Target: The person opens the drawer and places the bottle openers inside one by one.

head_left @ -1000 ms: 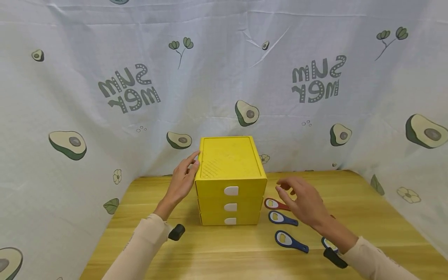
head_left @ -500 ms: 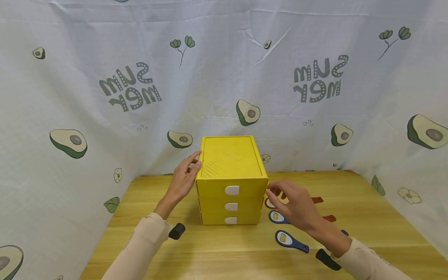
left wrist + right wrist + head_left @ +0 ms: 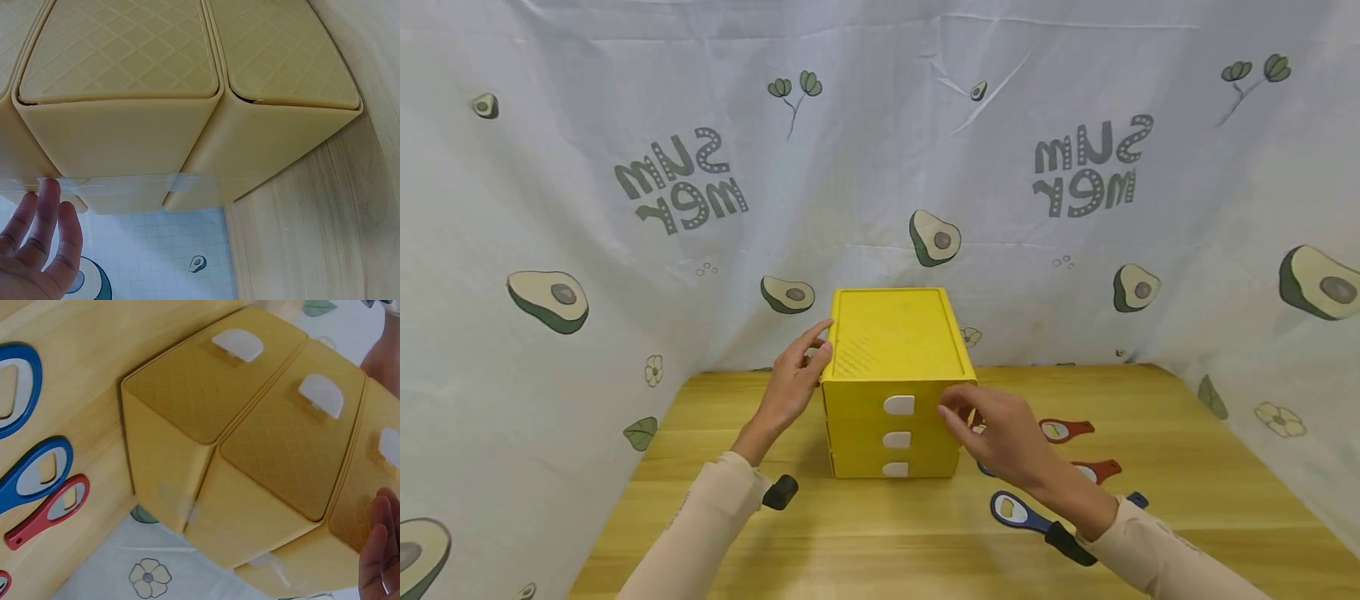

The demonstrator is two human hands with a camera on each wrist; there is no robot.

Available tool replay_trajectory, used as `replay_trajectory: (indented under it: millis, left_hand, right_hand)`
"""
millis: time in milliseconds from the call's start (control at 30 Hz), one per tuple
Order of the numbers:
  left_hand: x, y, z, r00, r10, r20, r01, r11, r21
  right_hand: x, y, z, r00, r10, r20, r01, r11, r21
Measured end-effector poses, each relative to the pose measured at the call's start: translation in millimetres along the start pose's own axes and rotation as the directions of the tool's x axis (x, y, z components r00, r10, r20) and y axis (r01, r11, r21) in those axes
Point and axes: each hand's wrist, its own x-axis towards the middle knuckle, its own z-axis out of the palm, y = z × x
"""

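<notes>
A yellow chest of three stacked drawers (image 3: 897, 337) stands at the back middle of the table, each front bearing a white tab handle (image 3: 898, 405). All the drawers look closed. My left hand (image 3: 788, 383) rests its fingers against the chest's upper left side; in the left wrist view the fingers (image 3: 47, 215) reach out at the taped side. My right hand (image 3: 1000, 429) hovers before the top drawer's right part, its fingers loosely bent and nothing in them. In the right wrist view this hand (image 3: 378, 550) shows beside the top drawer's front, short of its handle (image 3: 390, 447).
Right of the chest lie several bottle openers, among them a blue one (image 3: 1011, 508) and red ones (image 3: 1063, 430) (image 3: 1097, 472). My right arm partly hides some. A patterned curtain (image 3: 850, 167) hangs behind the wooden table (image 3: 880, 533).
My right hand has moved left, from above the bottle openers to the front of the top drawer. The left hand has stayed against the chest's side.
</notes>
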Motion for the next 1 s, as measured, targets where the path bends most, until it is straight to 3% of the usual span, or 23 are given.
replay_trajectory:
  millis: [233,500,1000]
  left_hand:
    - [-1.0,5.2,1.2,1.0,-0.022,0.014,0.022,1.0,-0.006]
    - [-11.9,41.1,-8.1,0.998,-0.038,0.045,0.038,0.999,-0.009]
    - [-11.2,41.8,-11.2,0.996,-0.055,0.069,0.058,0.998,-0.04]
  right_hand:
    - [2.4,-4.9,7.3,1.0,-0.012,-0.001,0.012,0.999,0.04]
    - [11.1,-7.4,17.3,1.0,-0.013,-0.001,0.013,0.997,0.071]
    - [16.8,-11.2,26.0,1.0,-0.002,-0.014,0.003,0.998,0.056]
